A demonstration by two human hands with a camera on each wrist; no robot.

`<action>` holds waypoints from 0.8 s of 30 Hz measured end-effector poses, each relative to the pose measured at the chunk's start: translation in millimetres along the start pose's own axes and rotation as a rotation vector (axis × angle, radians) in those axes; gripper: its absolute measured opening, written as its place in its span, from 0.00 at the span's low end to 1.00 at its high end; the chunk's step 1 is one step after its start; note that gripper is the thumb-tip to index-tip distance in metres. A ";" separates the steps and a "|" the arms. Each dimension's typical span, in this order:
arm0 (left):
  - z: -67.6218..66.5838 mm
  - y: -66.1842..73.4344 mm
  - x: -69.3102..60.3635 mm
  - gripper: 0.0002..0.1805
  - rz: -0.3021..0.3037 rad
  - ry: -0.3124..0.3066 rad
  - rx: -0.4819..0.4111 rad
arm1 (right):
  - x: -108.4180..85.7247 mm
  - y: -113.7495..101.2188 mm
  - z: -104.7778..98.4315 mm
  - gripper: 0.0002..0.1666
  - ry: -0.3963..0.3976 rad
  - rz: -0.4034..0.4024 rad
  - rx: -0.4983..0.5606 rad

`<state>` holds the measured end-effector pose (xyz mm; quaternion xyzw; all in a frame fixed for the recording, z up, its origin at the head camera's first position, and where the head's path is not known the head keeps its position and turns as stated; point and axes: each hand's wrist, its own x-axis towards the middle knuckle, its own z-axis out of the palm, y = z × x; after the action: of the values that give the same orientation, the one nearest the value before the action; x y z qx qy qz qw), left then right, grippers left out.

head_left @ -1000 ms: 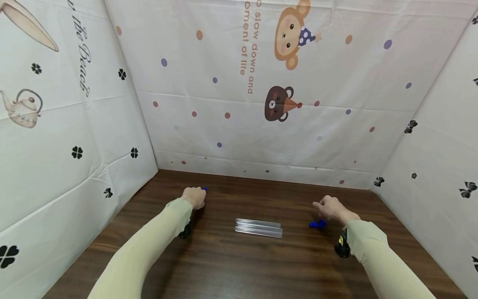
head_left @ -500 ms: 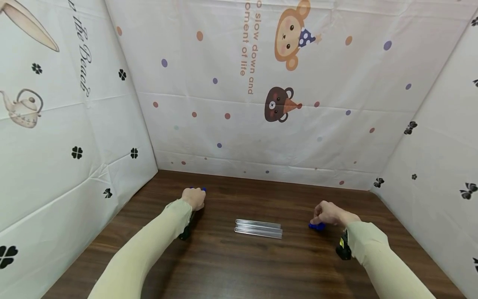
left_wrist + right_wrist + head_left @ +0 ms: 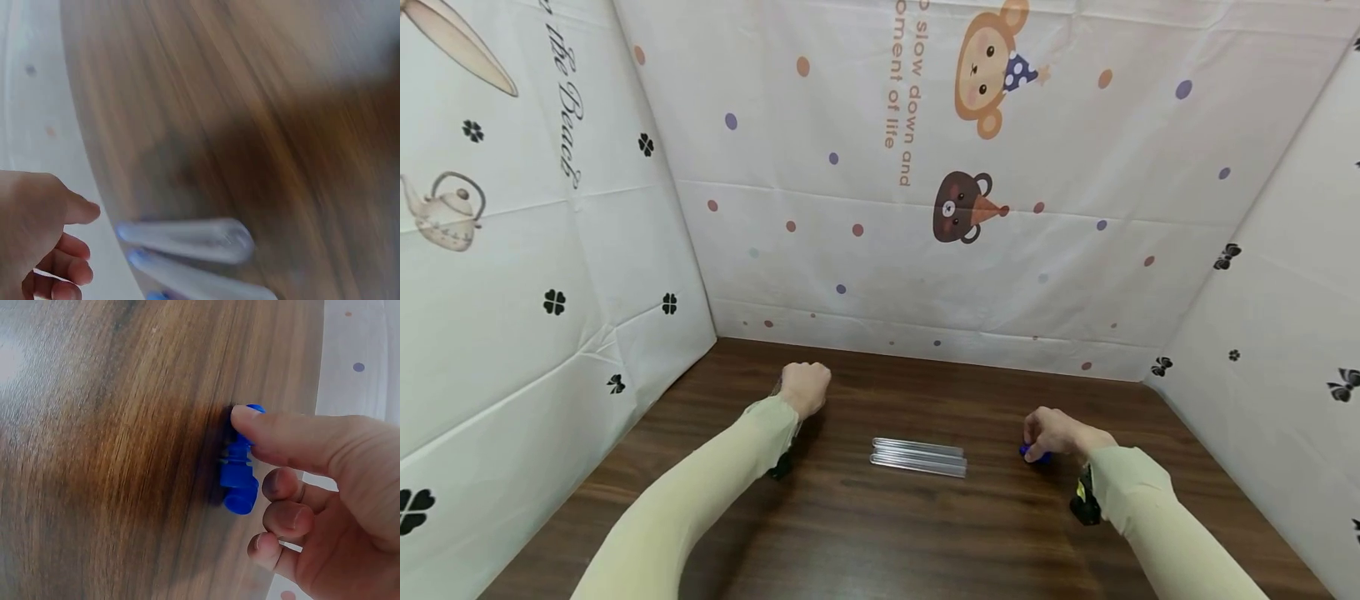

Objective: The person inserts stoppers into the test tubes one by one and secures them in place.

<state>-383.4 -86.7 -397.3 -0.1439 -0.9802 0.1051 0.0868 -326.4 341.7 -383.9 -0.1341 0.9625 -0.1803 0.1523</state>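
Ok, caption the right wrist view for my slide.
The right hand pinches a blue piece at a wood-grain tabletop.

Tabletop booth [image 3: 497, 367] with printed sheets [image 3: 985, 283]

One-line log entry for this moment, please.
left hand: fingers loosely curled, near blue-ended tubes; right hand: pinches blue piece; clear tubes: lying on table between hands
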 end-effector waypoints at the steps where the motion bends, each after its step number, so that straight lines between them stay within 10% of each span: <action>1: -2.6 6.1 0.4 0.06 0.018 0.020 -0.022 | 0.5 -0.3 0.1 0.12 0.000 0.006 0.000; 13: -30.9 90.3 -2.9 0.11 0.526 -0.180 -0.381 | 6.0 2.3 3.2 0.12 0.091 -0.006 -0.040; 24: -28.6 118.6 -3.5 0.05 0.583 -0.206 -0.373 | 7.8 0.9 0.1 0.16 0.203 -0.043 -0.001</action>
<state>-343.1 28.6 -397.7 -0.4194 -0.9039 -0.0413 -0.0737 -333.7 340.1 -386.2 -0.1358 0.9699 -0.1957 0.0502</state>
